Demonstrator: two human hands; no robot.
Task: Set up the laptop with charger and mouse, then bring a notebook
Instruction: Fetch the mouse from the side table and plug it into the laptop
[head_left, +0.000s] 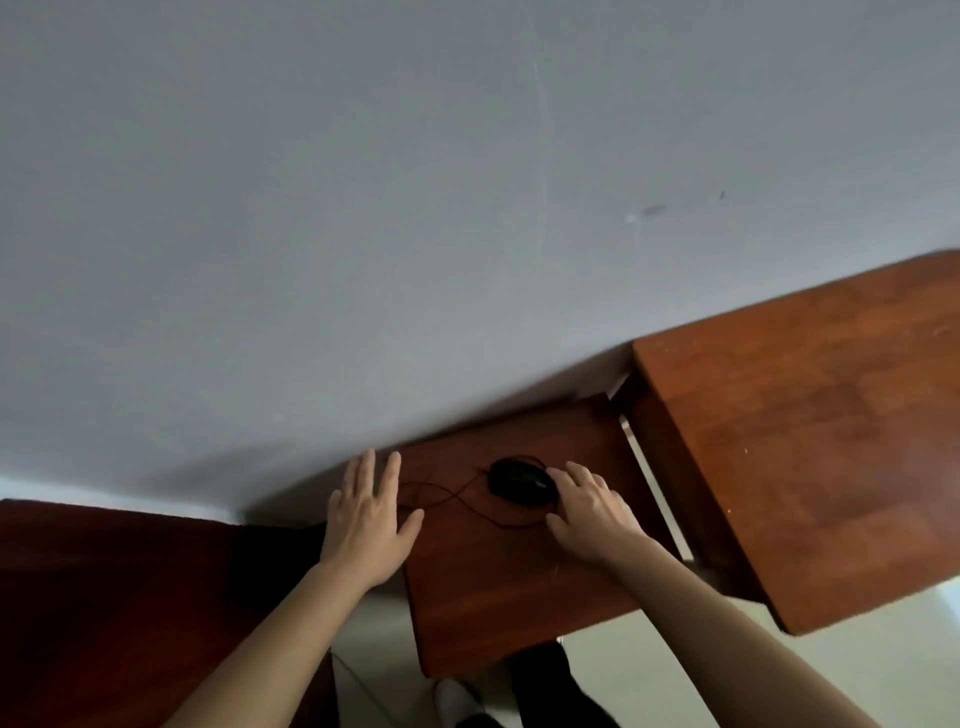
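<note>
A black wired mouse (521, 480) is lying near the back of a pull-out wooden shelf (519, 582), and the right hand (587, 512) is curling around its right flank, fingertips touching the shell but not yet closing over it. The left hand (369, 512) is lying flat and spread, fingers open, holding nothing, pressing at the shelf's left edge where it meets the grey wall (363, 208). The mouse's thin cable (457, 501) is looping across the wood between the two hands, and its free end is running under or close beside the left palm (the exact overlap is too fine to tell).

That loop is the likeliest trouble: if the mouse is being lifted while the left hand is pinning the cord, the cable could be jerking taut and twisting the mouse out of a loose grip, or snagging at the shelf's back edge against the wall. The shelf is sitting low, tucked beside the higher desk top (810, 457), with a metal slide rail (649, 483) between them, so room to the right is looking tight; upward and toward the person is where the way is lying open. No laptop, charger or notebook is showing here
</note>
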